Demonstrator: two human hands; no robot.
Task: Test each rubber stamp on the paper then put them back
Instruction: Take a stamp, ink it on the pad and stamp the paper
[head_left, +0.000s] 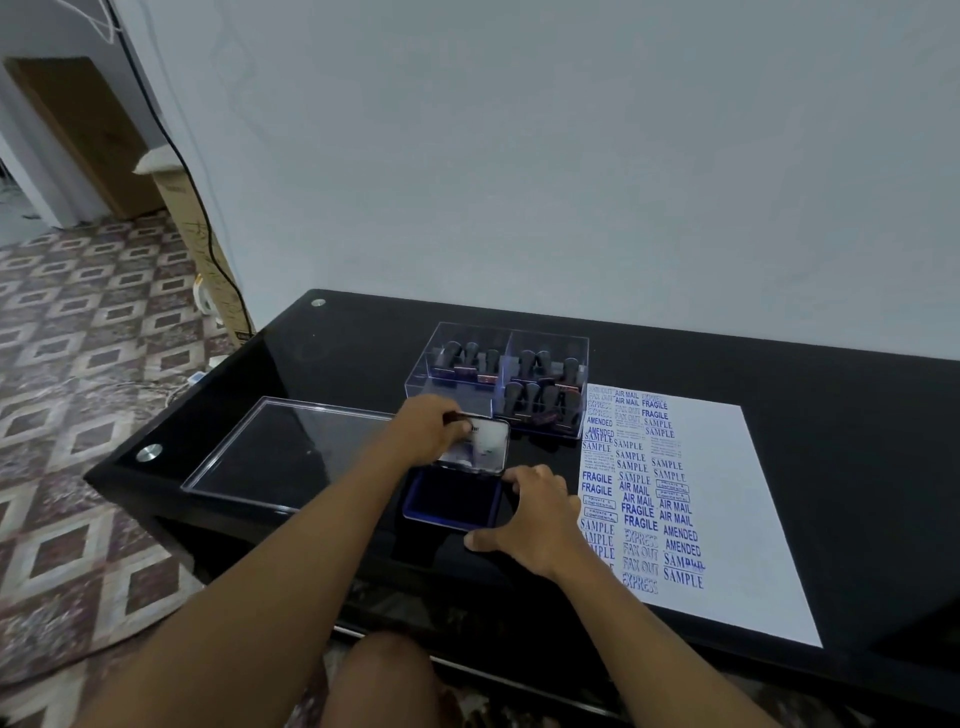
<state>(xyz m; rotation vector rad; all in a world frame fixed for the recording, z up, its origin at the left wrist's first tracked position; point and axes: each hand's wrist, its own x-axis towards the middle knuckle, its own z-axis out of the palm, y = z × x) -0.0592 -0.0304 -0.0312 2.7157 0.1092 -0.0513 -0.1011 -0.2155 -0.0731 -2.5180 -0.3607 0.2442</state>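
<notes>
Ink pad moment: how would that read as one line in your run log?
left hand: grips ink pad lid | right hand: steadies ink pad base | stamps: in clear box | paper: covered with prints

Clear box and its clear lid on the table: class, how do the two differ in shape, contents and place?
1. The clear box is deep and split into compartments; the clear lid is shallow and undivided.
2. The box holds rubber stamps; the lid holds nothing.
3. The box stands beside the stamped paper; the lid lies further left, away from the paper.

Both are transparent and sit on the black table.
</notes>
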